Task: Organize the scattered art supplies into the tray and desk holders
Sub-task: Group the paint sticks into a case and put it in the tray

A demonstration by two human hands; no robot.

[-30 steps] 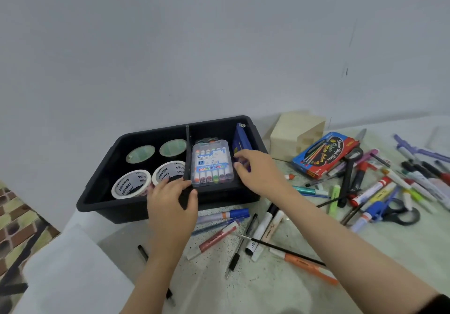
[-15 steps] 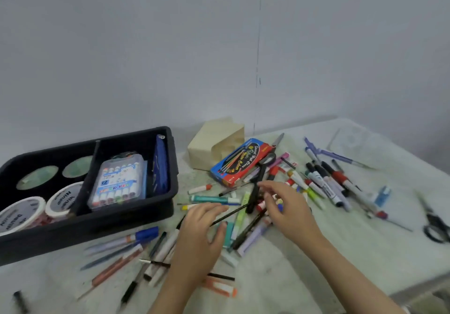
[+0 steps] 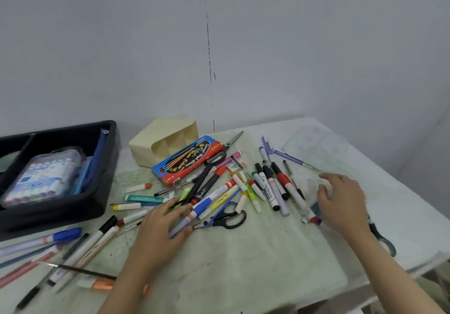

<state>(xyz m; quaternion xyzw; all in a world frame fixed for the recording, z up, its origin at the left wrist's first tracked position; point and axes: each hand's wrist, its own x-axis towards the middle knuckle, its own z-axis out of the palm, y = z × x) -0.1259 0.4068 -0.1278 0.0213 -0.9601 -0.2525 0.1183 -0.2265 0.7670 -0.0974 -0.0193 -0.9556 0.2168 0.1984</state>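
A pile of markers and pens [image 3: 267,187] lies scattered across the middle of the table. My left hand [image 3: 160,226] rests flat on the pile's near left side, fingers straight over a lilac marker [image 3: 181,227] and a blue-capped one [image 3: 202,204]. To the right of the pile my right hand [image 3: 341,201] hovers low with loosely bent fingers, beside a red-and-white marker [image 3: 292,192]; it holds nothing that I can see. The black tray [image 3: 104,167] at left contains a clear marker case [image 3: 41,177] and a blue pouch. A cream desk holder [image 3: 143,145] lies behind the pile.
A blue-and-red brush box [image 3: 187,160] leans by the holder. Black scissors [image 3: 226,216] lie near my left hand, and another pair [image 3: 382,238] sits at the right table edge under my wrist. More pens [image 3: 73,252] lie near left. A clear palette [image 3: 316,148] sits far right.
The view has swung right, away from the tray. My right hand moved right, from the pile's middle to its far right side. My left hand slid a little forward onto the markers.
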